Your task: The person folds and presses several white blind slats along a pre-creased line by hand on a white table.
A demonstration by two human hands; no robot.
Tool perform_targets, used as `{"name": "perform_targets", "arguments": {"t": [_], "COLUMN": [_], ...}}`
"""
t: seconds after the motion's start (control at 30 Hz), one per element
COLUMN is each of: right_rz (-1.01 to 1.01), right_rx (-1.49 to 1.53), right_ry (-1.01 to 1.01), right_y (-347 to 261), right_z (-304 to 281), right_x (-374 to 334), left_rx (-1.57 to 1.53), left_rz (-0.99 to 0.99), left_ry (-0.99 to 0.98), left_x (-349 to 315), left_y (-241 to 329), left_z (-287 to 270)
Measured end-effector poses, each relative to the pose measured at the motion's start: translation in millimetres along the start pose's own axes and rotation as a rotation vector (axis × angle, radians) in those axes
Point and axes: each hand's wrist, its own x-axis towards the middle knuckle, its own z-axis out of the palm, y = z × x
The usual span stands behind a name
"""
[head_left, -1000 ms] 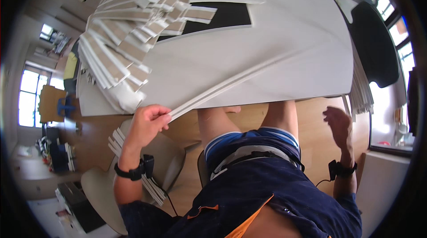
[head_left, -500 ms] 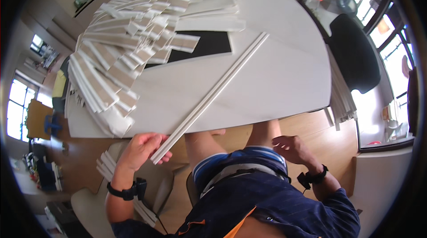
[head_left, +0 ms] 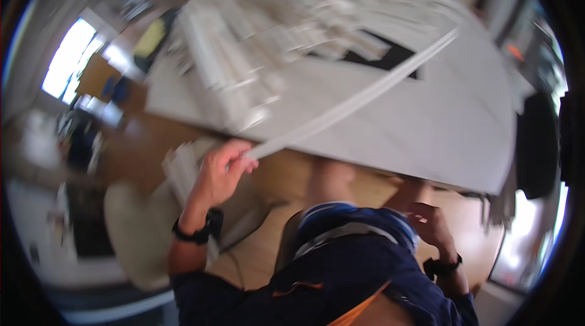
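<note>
A long white strip [head_left: 359, 102], straight and narrow with lengthwise ridges, slants across the table from near left to far right. At its near end my left hand [head_left: 224, 170] is closed, pinching it between thumb and fingers just off the table edge. By my right thigh, my right hand [head_left: 431, 223] is raised with loosely bent fingers, somewhat blurred, and nothing shows in it. A big heap of white and beige strips [head_left: 225, 46] covers the far left of the table, smeared by motion.
The pale table [head_left: 439, 137] has a curved outline and a black flat panel [head_left: 390, 61] lying partly under the heap. More strips [head_left: 180, 167] lean by a beige chair [head_left: 131, 222] at my left. A dark chair [head_left: 536, 143] stands beyond the table's right side.
The whole view has swung, so the table and my body appear farther right. My left hand has risen toward the table edge, still gripping the strip. The picture is now blurred.
</note>
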Motion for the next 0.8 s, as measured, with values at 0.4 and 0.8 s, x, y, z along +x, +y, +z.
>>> {"name": "perform_targets", "arguments": {"t": [0.4, 0.8], "right_rz": [-0.090, -0.075], "right_rx": [-0.128, -0.468], "right_ry": [-0.196, -0.553], "right_y": [3, -59], "right_z": [11, -38], "right_x": [57, 47], "left_rx": [-0.357, 0.856], "left_rz": [-0.829, -1.353], "left_ry": [0.728, 0.280], "left_x": [-329, -356], "left_y": [-270, -347], "left_z": [-77, -57]}}
